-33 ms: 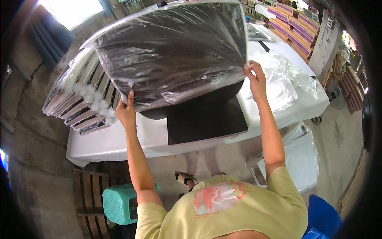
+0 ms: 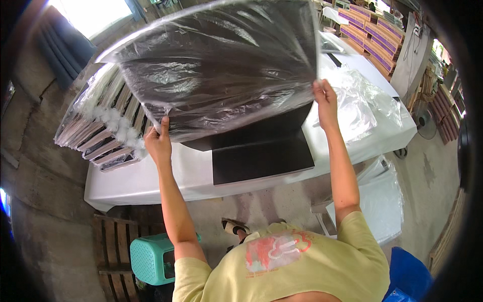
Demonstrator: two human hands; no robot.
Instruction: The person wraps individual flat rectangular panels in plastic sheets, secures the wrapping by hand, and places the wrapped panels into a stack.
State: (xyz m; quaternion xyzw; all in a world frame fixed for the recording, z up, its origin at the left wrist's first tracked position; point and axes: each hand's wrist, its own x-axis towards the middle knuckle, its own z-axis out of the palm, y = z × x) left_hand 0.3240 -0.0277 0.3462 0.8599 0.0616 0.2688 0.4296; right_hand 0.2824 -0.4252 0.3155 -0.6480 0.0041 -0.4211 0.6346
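A clear plastic bag (image 2: 221, 75) covers a large dark flat panel, held tilted up above the table. My left hand (image 2: 159, 144) is closed on its near left corner, thumb on top. At the near right corner my right hand (image 2: 326, 103) pinches the plastic between thumb and fingers. Below the bag, a black board (image 2: 261, 157) lies on the white-covered table (image 2: 131, 183), near its front edge. The far side of the bagged panel runs up to the top of the picture.
Plastic-wrapped flat pieces (image 2: 103, 123) stand in a row on the left. Loose clear plastic (image 2: 349, 98) is heaped on the right. A green stool (image 2: 151, 257) and a wooden pallet (image 2: 108, 251) are below left. Stacked cartons (image 2: 372, 38) stand at the back right.
My hands have spread slightly apart, and the plastic looks more stretched. The bagged panel has shifted a little upward.
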